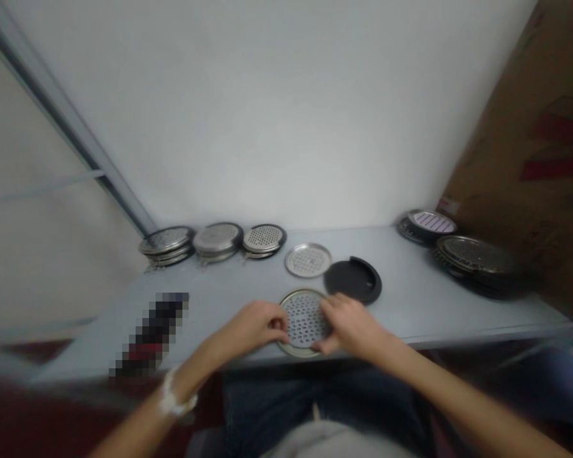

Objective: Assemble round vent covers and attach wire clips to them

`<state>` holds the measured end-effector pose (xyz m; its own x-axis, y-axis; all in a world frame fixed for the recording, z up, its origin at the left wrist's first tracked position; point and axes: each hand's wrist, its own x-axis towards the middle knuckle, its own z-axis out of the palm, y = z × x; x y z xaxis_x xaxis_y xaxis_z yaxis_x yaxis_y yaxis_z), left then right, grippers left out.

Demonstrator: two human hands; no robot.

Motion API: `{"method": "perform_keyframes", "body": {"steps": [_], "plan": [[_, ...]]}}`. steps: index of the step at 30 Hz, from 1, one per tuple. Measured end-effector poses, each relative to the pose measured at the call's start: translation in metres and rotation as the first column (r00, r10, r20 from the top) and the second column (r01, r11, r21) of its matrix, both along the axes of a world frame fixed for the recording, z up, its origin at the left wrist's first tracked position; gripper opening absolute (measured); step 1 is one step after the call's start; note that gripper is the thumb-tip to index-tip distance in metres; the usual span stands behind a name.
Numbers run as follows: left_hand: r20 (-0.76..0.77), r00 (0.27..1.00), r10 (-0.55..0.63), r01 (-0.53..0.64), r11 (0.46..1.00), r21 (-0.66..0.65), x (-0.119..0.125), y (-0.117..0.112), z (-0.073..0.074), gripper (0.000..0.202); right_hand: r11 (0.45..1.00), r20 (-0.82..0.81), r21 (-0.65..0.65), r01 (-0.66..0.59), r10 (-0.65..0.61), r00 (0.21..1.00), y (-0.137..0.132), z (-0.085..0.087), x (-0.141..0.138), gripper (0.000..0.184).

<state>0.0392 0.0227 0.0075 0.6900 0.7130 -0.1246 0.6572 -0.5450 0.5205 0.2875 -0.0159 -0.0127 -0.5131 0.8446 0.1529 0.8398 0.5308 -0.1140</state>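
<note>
In front of me a round metal grater disc (306, 321) lies at the table's near edge, with rows of raised holes and a pale outer rim. My left hand (262, 323) pinches its left side between thumb and curled fingers. Around the right side closes my right hand (351, 323), fingers on the far part and thumb at the near edge. Just behind sits a black round shallow tray (348, 283) with a raised lip. Left of that tray a second silver perforated disc (308, 261) lies flat.
Along the wall at the left stand stacks of round grater discs (217, 236) with dark rims. More stacks (475, 254) are at the right, beside a large cardboard box (530, 191). A blurred-out dark object (153, 334) lies on the table (219, 286) at the left.
</note>
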Motion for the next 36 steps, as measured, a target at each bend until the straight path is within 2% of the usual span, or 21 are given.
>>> {"method": "perform_keyframes", "body": {"steps": [2,9,14,22,28,32,36], "plan": [[-0.002,1.0,0.02,-0.02,1.0,-0.019,-0.001,0.002,0.0,0.017,1.0,-0.018,-0.004,-0.012,0.012,1.0,0.001,0.0,0.002,0.053],[-0.094,0.995,0.022,-0.007,0.987,0.16,0.002,0.001,-0.004,0.018,1.0,-0.007,-0.003,-0.009,0.009,1.0,0.004,-0.001,0.004,0.053],[-0.105,0.994,-0.002,0.023,0.98,0.198,0.002,-0.002,-0.005,0.02,1.0,0.008,-0.003,-0.028,0.028,1.0,0.006,-0.001,0.005,0.054],[-0.127,0.991,0.05,-0.029,0.986,0.164,0.007,-0.003,0.0,0.016,0.997,0.042,-0.016,-0.077,0.077,0.996,0.011,0.004,0.007,0.055],[-0.171,0.981,0.086,-0.066,0.991,0.116,0.013,0.0,0.008,0.018,0.999,0.042,-0.028,-0.04,0.042,0.998,0.01,0.005,0.005,0.057],[-0.136,0.986,0.094,-0.085,0.994,0.069,0.013,0.001,0.009,0.018,1.0,0.012,-0.011,0.002,-0.002,1.0,0.01,0.0,0.003,0.059],[-0.112,0.987,0.111,-0.11,0.994,0.021,0.012,-0.002,0.008,0.018,1.0,-0.054,0.008,0.005,-0.005,0.999,0.014,-0.009,0.005,0.07]]}}
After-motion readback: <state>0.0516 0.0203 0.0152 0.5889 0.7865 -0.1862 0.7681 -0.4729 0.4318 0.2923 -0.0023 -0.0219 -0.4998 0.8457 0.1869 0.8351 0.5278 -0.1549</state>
